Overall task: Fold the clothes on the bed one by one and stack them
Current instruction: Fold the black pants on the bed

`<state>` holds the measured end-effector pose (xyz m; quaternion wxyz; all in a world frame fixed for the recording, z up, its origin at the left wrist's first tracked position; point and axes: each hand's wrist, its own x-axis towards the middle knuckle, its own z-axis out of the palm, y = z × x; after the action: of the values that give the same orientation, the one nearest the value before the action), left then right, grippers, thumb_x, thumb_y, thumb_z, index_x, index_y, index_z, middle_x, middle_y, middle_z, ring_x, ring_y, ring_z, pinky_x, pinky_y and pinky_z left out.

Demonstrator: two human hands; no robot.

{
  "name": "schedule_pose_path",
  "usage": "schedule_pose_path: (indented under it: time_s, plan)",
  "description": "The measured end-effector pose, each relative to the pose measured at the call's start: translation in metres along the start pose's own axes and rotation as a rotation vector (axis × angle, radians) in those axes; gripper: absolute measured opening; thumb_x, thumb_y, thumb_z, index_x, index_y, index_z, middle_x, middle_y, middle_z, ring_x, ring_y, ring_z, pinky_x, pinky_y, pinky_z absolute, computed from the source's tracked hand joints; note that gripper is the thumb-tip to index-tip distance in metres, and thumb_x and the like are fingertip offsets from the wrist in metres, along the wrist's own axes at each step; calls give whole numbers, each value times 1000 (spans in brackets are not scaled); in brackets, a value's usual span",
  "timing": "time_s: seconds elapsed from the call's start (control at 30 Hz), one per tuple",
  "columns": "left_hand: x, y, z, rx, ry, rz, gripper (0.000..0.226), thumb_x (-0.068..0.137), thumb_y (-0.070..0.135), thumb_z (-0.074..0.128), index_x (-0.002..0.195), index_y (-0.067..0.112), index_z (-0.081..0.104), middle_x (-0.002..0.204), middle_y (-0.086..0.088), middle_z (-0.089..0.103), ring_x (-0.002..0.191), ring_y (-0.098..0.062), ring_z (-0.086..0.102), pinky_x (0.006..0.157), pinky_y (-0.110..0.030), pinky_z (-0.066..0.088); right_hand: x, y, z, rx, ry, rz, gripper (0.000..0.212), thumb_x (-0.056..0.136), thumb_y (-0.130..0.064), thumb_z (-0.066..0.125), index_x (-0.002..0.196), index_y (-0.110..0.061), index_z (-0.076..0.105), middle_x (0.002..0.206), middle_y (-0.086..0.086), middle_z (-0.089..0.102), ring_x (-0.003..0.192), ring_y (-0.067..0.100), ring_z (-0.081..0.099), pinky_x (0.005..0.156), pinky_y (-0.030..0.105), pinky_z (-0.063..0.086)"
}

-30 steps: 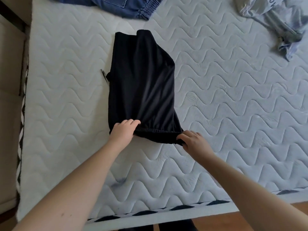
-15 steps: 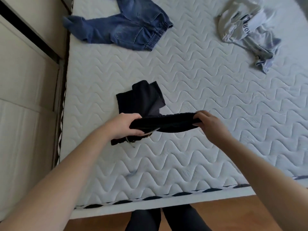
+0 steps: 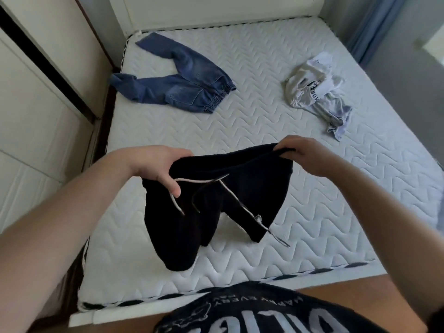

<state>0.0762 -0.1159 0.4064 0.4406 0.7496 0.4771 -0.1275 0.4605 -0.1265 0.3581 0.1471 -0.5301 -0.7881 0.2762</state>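
Black drawstring shorts [image 3: 216,207] hang in the air above the near part of the white quilted mattress [image 3: 312,188]. My left hand [image 3: 153,167] grips the waistband at its left end and my right hand [image 3: 300,155] pinches the waistband at its right end. The two legs droop down toward the mattress, and white drawstrings dangle in front. Blue jeans [image 3: 182,82] lie spread at the far left of the bed. A crumpled grey and white garment [image 3: 317,90] lies at the far right.
A cream wardrobe [image 3: 36,104] stands close along the bed's left side. The white headboard [image 3: 216,10] closes the far end, and a blue curtain [image 3: 374,25] hangs at the back right. Wooden floor [image 3: 360,294] shows at the bed's foot, by my dark printed shirt [image 3: 264,313].
The shorts lay flat on the mattress with both hands at the near hem. Both hands have lifted them by the waistband, and they now hang unfolded; the view has tilted up.
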Motion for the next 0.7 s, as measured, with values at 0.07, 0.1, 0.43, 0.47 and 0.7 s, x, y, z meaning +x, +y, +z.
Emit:
schedule_pose_path:
  time_s: [0.07,0.1,0.43,0.47,0.7]
  plan:
    - [-13,0,-3,-50,37,45,76,48,35,87,106,62,47,94,24,68,82,1,67,62,-25,58,-3,-14,-10,5,-3,-24,25,96,-9,57,114,-20,69,106,-10,61,100,11,57,94,25,40]
    - [-19,-1,-5,-82,58,61,81,48,32,89,110,62,46,96,23,68,84,0,68,63,-27,59,-4,-20,-13,9,-7,-26,26,97,-9,56,115,-21,69,107,-10,61,100,10,57,94,23,40]
    - [-62,-12,-27,291,506,419,57,80,20,78,114,50,43,121,30,41,107,4,51,86,-17,42,0,-74,-34,-224,85,-19,21,92,-11,54,109,-18,64,97,-10,57,90,12,54,87,30,43]
    - [-66,-14,-30,320,527,458,49,81,17,77,114,42,50,121,26,44,106,-1,53,89,-19,43,0,-81,-35,-221,124,-17,20,89,-10,53,103,-20,63,93,-12,57,86,8,53,83,30,43]
    - [-72,-36,-65,557,634,388,25,85,39,73,104,23,72,91,20,54,82,-6,55,69,-17,37,5,-118,-41,-200,219,-85,10,83,-53,51,79,-45,47,81,-18,54,78,6,53,70,16,38]
